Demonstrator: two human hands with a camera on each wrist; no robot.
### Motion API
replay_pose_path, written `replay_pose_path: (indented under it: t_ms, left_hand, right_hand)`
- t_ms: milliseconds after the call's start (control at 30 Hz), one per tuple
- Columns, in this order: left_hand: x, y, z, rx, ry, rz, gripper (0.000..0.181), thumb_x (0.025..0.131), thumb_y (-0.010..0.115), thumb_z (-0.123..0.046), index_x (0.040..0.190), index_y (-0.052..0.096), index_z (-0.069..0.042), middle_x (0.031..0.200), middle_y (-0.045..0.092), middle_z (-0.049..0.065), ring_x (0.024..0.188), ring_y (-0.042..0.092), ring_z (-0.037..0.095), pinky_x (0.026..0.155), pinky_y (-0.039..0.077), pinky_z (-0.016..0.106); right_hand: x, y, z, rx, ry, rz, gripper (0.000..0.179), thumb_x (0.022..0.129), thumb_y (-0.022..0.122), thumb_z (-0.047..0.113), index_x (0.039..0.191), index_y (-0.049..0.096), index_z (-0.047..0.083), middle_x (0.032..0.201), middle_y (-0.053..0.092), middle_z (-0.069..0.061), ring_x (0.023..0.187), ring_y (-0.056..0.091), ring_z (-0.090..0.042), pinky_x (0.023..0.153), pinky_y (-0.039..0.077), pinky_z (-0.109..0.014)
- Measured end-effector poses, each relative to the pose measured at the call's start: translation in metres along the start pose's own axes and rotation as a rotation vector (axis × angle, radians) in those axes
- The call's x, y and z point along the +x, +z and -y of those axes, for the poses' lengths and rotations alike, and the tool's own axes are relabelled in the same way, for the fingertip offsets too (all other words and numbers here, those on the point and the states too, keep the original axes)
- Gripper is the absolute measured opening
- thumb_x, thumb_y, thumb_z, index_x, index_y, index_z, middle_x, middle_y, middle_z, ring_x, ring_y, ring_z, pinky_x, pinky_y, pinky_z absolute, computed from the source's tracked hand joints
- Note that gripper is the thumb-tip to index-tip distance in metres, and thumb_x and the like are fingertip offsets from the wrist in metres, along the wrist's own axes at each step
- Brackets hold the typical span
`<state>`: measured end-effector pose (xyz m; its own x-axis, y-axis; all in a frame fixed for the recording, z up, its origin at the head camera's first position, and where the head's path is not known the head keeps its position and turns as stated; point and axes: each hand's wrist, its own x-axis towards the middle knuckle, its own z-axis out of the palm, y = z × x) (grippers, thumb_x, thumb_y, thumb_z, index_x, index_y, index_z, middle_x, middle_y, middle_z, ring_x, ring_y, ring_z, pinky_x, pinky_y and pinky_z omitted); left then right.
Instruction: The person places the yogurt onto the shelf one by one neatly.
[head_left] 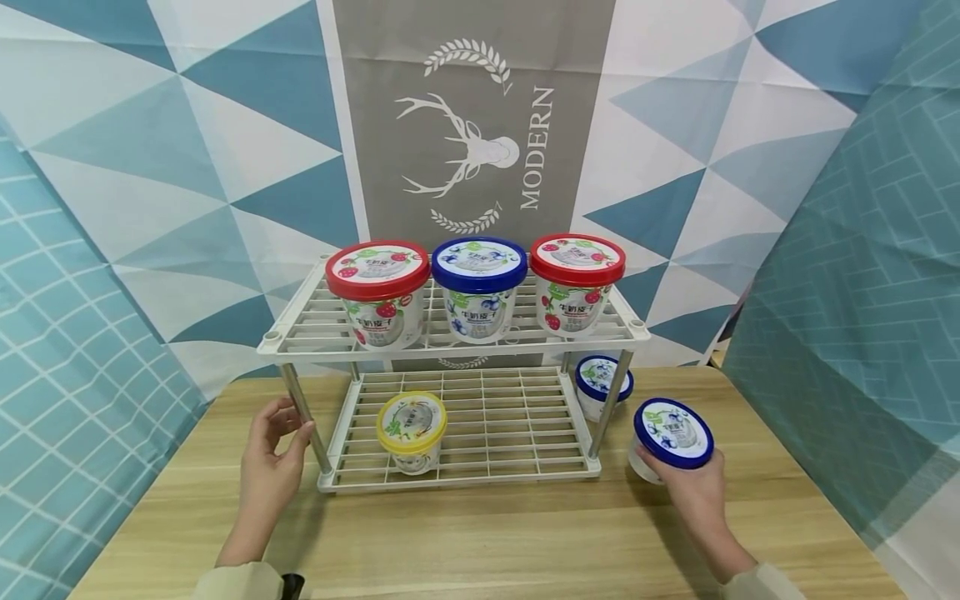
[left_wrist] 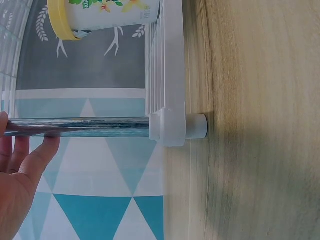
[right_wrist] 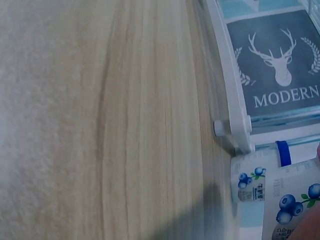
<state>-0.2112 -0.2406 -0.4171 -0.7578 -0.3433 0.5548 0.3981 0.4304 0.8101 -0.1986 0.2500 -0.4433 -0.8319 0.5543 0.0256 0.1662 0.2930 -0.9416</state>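
My right hand (head_left: 697, 492) grips a blue-lidded tub (head_left: 673, 433) with blueberries printed on it, beside the rack's right end. In the right wrist view the tub (right_wrist: 290, 195) fills the lower right corner. My left hand (head_left: 272, 467) has its thumb and fingers around the front left metal post (head_left: 303, 414) of the two-tier white rack (head_left: 480, 477); the left wrist view shows fingers behind the post (left_wrist: 100, 127). On the top shelf stand two red-lidded tubs (head_left: 378, 271) (head_left: 577, 260) flanking a blue-lidded tub (head_left: 480, 267). A yellow-lidded tub (head_left: 412, 423) is on the lower shelf.
Another blue-lidded tub (head_left: 603, 379) stands on the wooden table (head_left: 465, 542) behind the rack's right front post. Patterned cloth (head_left: 277, 167) hangs behind the rack, with tiled-pattern sheets (head_left: 60, 375) at both sides. A small black object (head_left: 292, 585) shows by the left sleeve.
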Motion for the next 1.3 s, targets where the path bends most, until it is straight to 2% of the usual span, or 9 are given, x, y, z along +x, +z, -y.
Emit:
replay_pose_path:
  t_ms: [433,633,833,1067,1300]
  left_hand:
    - [0.001,-0.001,0.001,-0.001,-0.001,-0.005,0.04,0.083,0.059,0.014,0.12,0.046,0.006,0.093,0.051,-0.017,0.083,0.053,-0.006,0.065,0.048,0.003]
    - [0.001,-0.001,0.001,-0.013,0.016,-0.006,0.04,0.083,0.059,0.015,0.12,0.046,0.006,0.093,0.051,-0.017,0.082,0.053,-0.006,0.064,0.048,0.003]
    - [0.001,-0.001,-0.001,-0.009,0.005,0.001,0.041,0.083,0.059,0.013,0.122,0.046,0.006,0.094,0.051,-0.017,0.083,0.053,-0.006,0.065,0.048,0.003]
    - [0.001,0.0,0.0,-0.01,-0.008,0.012,0.041,0.084,0.059,0.012,0.122,0.045,0.005,0.095,0.05,-0.017,0.085,0.052,-0.005,0.065,0.047,0.002]
    - [0.0,-0.001,-0.002,-0.001,-0.026,0.018,0.04,0.085,0.058,0.012,0.123,0.045,0.004,0.095,0.049,-0.018,0.085,0.052,-0.005,0.065,0.048,0.003]
  right_hand:
    - [-0.017,0.002,0.007,-0.029,-0.052,-0.011,0.109,0.063,0.087,0.027,0.141,0.018,-0.005,0.137,0.035,-0.03,0.126,0.037,-0.042,0.106,0.032,-0.058]
    - [-0.027,0.002,0.01,-0.042,-0.056,0.007,0.11,0.063,0.087,0.026,0.142,0.017,-0.006,0.137,0.033,-0.032,0.126,0.035,-0.045,0.105,0.031,-0.06]
    - [-0.036,0.006,0.013,-0.019,-0.084,0.016,0.107,0.062,0.088,0.024,0.14,0.021,-0.005,0.135,0.038,-0.028,0.124,0.039,-0.041,0.104,0.034,-0.058]
    - [-0.046,0.007,0.016,-0.07,-0.065,0.039,0.11,0.061,0.088,0.028,0.14,0.02,-0.008,0.134,0.037,-0.031,0.124,0.038,-0.044,0.105,0.032,-0.059]
    - [-0.055,0.011,0.019,-0.072,-0.051,0.071,0.112,0.061,0.088,0.028,0.14,0.018,-0.009,0.135,0.035,-0.033,0.125,0.037,-0.046,0.106,0.03,-0.059]
